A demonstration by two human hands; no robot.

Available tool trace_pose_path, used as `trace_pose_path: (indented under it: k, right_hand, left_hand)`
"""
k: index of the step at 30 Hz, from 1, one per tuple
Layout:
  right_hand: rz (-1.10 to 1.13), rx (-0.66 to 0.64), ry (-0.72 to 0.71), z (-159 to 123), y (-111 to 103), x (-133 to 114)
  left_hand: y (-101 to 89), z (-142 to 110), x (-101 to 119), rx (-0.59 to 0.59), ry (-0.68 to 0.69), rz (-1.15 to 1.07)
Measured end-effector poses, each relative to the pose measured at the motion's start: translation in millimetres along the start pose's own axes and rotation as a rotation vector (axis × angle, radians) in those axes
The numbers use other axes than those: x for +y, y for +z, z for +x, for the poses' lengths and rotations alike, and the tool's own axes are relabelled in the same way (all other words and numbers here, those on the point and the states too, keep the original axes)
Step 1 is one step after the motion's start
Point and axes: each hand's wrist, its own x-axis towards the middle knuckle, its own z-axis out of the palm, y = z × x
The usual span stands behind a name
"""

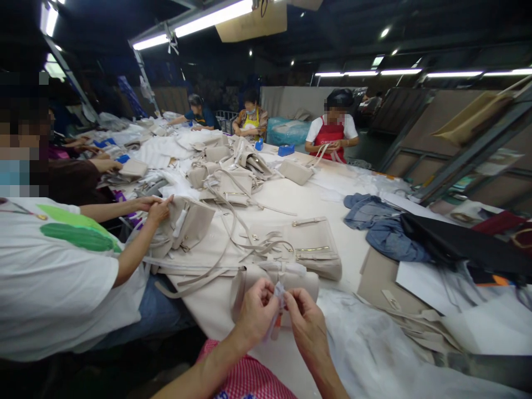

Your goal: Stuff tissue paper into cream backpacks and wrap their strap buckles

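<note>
Overhead tubes [214,18] glare; the table [291,197] is bright, the background [224,64] dim; edges stretch.

I have one view, worn on the person's head, facing forward and down over the table [324,202]. The left hand [258,310] and right hand [306,318] sit close, low in frame; the far lights [399,72] show beyond.

And here's the long pale table [310,206], loaded with beige handbags!
White plastic sheeting [366,327] covers the near edge; blue denim cloth [388,230] lies crumpled right of the bags.
</note>
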Motion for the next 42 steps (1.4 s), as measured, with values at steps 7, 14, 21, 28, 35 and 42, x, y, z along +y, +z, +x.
trace_pose_path:
  k: [7,14,21,28,35,42]
  right_hand:
    - [0.230,-0.189,0.121,2,-3,-11]
    - [0.492,-0.164,0.218,5,0,-4]
    - [0.417,-0.233,0.186,1,8,-5]
    - [0.451,-0.100,0.158,7,23,5]
    - [0.532,-0.015,0.229,10,27,4]
    - [0.451,0.136,0.265,-17,-14,9]
  left_hand:
    - [-1.0,-5,1,0.030,0.125,0.129]
    - [-5.2,-8,2,-0.090,0.044,-0.023]
    - [-7.9,-14,4,-0.062,0.193,0.220]
    - [-4.8,0,-9,-0.104,-0.108,-0.149]
    - [-4.5,10,-5,-0.225,-0.341,-0.377]
    - [-1.8,28,1,-0.188,-0.461,-0.439]
